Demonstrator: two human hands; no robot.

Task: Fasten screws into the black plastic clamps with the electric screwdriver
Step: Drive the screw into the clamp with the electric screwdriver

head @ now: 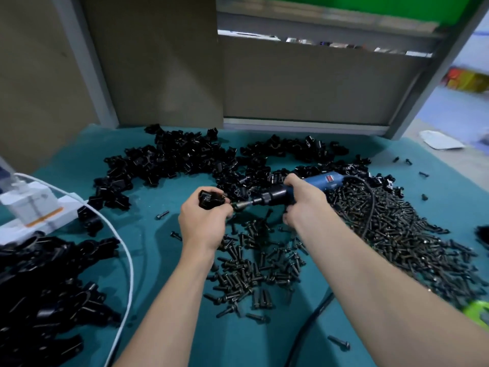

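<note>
Left grip (203, 221) pinched 1 clamp (209, 200), seemingly light and rigid, by its sides; right grip (304, 202) wrapped the electric screwdriver (275, 195) mid-barrel.

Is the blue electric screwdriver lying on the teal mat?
No, the right hand points the screwdriver at the black plastic clamp in the left hand.

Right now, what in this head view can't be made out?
Head view only:
1. Whether a screw is seated in the clamp: fingers of the left hand cover the spot where the electric screwdriver bit meets it.
2. The driver's switch: under the right hand.
3. The green object: cut off by the right edge.
4. The shelf items: motion-blurred.
</note>
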